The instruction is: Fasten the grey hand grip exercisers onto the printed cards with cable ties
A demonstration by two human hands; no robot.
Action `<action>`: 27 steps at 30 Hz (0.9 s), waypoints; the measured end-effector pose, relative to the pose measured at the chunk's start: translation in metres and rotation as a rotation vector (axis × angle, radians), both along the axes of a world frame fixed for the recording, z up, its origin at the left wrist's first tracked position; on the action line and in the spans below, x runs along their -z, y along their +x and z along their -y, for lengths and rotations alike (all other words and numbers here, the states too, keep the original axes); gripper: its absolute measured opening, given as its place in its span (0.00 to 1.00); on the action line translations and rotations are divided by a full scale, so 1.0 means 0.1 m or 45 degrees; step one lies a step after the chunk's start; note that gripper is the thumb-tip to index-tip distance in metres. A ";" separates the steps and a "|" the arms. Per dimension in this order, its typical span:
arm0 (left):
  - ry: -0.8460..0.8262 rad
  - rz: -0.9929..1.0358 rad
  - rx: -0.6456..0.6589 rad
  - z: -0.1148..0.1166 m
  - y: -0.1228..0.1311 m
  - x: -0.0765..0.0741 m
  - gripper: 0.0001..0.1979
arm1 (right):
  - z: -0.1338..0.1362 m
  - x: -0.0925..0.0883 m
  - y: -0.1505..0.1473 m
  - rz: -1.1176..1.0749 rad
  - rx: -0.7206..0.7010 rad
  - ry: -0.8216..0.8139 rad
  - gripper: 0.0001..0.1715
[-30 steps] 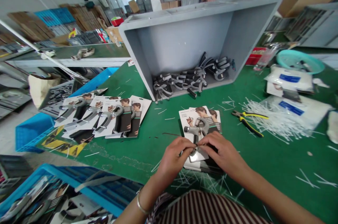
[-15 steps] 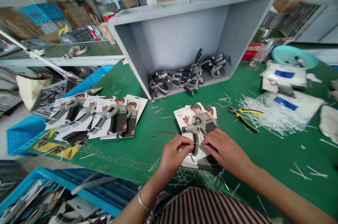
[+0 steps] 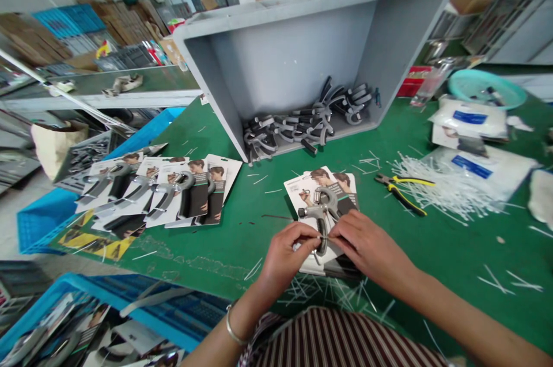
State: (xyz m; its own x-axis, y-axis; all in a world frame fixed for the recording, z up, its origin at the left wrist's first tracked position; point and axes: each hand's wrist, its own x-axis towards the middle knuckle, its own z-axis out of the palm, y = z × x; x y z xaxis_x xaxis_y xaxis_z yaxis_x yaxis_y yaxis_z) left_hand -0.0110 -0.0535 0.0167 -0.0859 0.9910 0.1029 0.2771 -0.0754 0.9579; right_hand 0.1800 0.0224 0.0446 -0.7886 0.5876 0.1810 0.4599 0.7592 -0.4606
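A grey and black hand grip exerciser (image 3: 328, 201) lies on a printed backing card (image 3: 297, 187), on top of a small stack of such cards. My left hand (image 3: 290, 249) is closed in a pinch at the left side of its lower handle. From the other side, my right hand (image 3: 362, 240) pinches close to the same handle. Between the fingertips runs a thin white cable tie (image 3: 325, 237), crossing the handle; much of it is hidden by the fingers. Yellow-black cutting pliers (image 3: 401, 194) rest to the right, beside a heap of white cable ties (image 3: 449, 188).
A grey bin (image 3: 298, 61) on its side holds several grip exercisers. Carded exercisers (image 3: 173, 197) overlap at left. A blue crate (image 3: 69, 283) with more stands at lower left. At right are plastic bags (image 3: 496, 171) and a turquoise basin (image 3: 486, 90). Loose ties litter the green table (image 3: 207, 257).
The view has shifted slightly. Both hands remain pinched at the exerciser's handle, with the fingertips barely moved.
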 end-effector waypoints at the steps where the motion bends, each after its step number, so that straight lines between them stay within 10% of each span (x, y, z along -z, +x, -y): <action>1: 0.001 -0.004 0.006 0.00 0.00 -0.01 0.02 | 0.00 -0.01 0.00 0.015 -0.005 0.006 0.10; 15: 0.016 -0.049 0.052 -0.04 -0.01 -0.02 0.02 | -0.01 -0.02 0.01 0.060 -0.048 0.058 0.11; 27: 0.247 -1.207 0.331 0.05 0.00 -0.39 0.09 | 0.03 -0.02 -0.04 -0.029 -0.022 -0.026 0.09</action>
